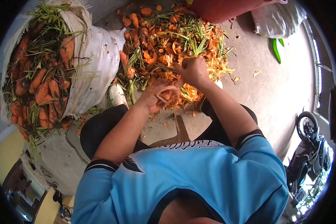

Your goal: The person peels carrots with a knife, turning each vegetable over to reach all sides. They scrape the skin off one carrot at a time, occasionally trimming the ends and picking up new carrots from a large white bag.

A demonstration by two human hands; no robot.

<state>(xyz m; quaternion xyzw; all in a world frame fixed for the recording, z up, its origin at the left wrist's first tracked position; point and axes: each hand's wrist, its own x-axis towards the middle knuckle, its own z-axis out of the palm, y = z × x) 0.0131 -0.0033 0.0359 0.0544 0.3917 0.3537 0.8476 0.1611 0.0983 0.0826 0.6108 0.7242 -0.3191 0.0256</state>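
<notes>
My right hand (194, 72) is closed in a fist around the handle of a knife (165, 68), whose thin blade points left. Just below and to the left, my left hand (153, 96) curls its fingers around what looks like a carrot (170, 95); blur and the fingers hide most of it. Both hands are close together over a heap of orange carrot peelings (190, 93). Cut carrot tops with green stems (198, 43) lie on the heap beyond my right hand.
A white woven sack (97, 56) full of unpeeled carrots (43, 87) stands at the left. A red tub (227, 9) and another pale sack (278, 18) are at the top. Green leaves (276, 50) lie on the concrete floor (265, 93). A motorbike (310, 160) is parked at the right.
</notes>
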